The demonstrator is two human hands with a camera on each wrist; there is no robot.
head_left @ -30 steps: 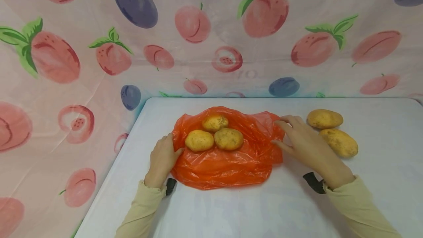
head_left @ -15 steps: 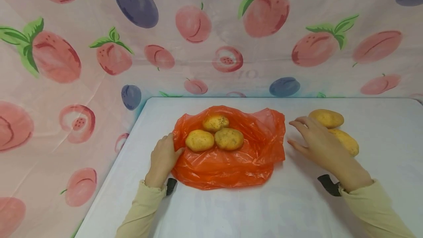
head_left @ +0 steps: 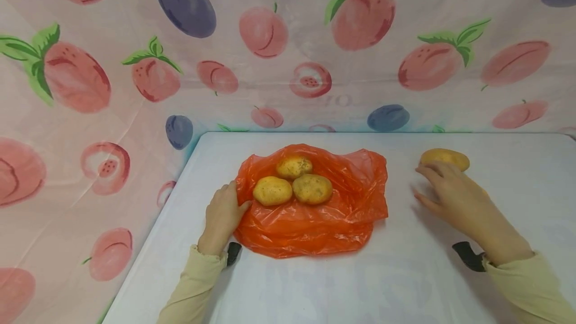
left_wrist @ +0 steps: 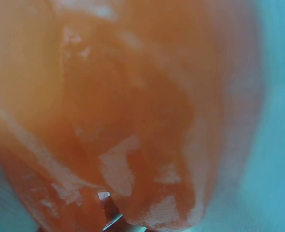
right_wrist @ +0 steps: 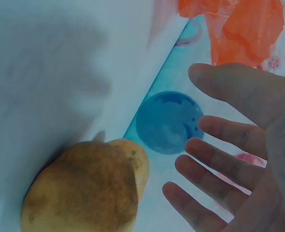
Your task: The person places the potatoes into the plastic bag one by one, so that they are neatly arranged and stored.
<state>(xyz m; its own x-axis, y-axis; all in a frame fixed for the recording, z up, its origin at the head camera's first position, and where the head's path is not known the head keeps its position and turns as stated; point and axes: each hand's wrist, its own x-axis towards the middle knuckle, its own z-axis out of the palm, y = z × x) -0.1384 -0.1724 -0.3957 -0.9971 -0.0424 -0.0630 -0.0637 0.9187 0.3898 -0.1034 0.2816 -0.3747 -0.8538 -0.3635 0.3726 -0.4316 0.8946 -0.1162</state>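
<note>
An orange-red plastic bag (head_left: 306, 236) lies spread on the white table, with three potatoes (head_left: 312, 189) grouped on it. At the bag's left edge my left hand (head_left: 223, 216) grips the plastic, thumb on the near face and fingers at the rim. In the left wrist view the crumpled bag (left_wrist: 147, 96) fills most of the picture. My right hand (head_left: 463, 204) is over on the right with fingers loosely spread, holding nothing. Just beyond its fingers is a potato (head_left: 450, 158); a second one is mostly hidden under the hand. Both potatoes (right_wrist: 79, 188) show beside the fingers in the right wrist view.
A fruit-print cloth (head_left: 288, 39) hangs behind the table (head_left: 324, 289) and along its left side. Black wrist straps (head_left: 469, 256) show at both cuffs.
My right hand has let go of the bag's right edge and moved right, over toward the two loose potatoes. The left hand has stayed at the bag's left edge.
</note>
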